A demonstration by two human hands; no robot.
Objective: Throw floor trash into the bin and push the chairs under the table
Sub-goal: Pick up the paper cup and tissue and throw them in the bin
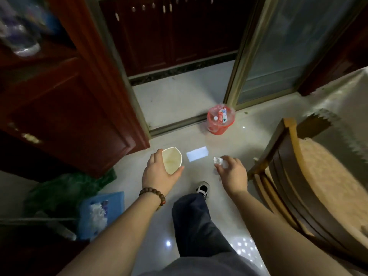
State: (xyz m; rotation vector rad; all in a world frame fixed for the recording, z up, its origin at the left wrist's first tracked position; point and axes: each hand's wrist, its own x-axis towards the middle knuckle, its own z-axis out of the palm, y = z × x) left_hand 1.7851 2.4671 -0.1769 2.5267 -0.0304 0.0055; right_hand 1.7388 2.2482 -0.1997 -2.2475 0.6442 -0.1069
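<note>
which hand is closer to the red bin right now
Right. The right hand, clutching a crumpled tissue, is just below the red bin; the left hand, holding a paper cup, sits farther down-left.

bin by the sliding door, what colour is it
Red, lined with a translucent pinkish bag; the bin shows best in the head view.

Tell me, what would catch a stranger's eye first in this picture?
Probably the two hands stretched out over the pale floor: the left hand holds a crumpled paper cup, the right hand a wad of white tissue. Ahead, by the sliding door's track, stands a small red bin already holding trash, and a wooden chair stands at the right.
</note>
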